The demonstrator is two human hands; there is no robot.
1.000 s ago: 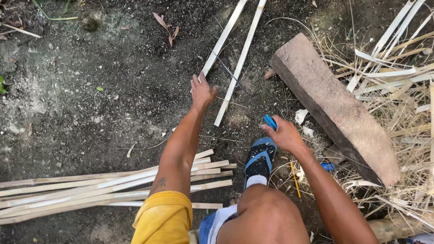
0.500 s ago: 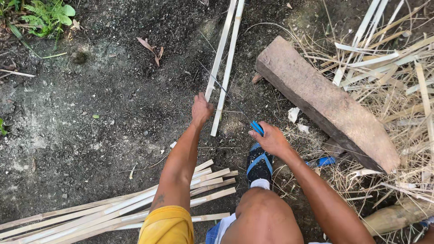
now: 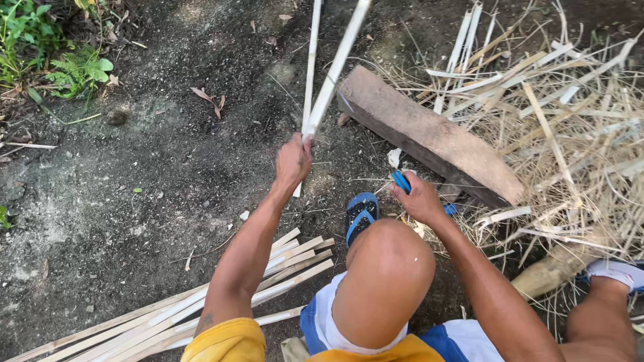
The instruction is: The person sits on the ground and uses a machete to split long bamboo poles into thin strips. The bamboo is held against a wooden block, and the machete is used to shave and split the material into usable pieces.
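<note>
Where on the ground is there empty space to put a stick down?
Bare dirt lies open between the green plants, the left hand and the pile of split strips below. Right of the wooden block it is crowded with dry straw and strips.

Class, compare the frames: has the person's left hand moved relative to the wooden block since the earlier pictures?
Yes. The left hand, gripping the two bamboo strips, has lifted their near ends off the ground and toward the wooden block.
</note>
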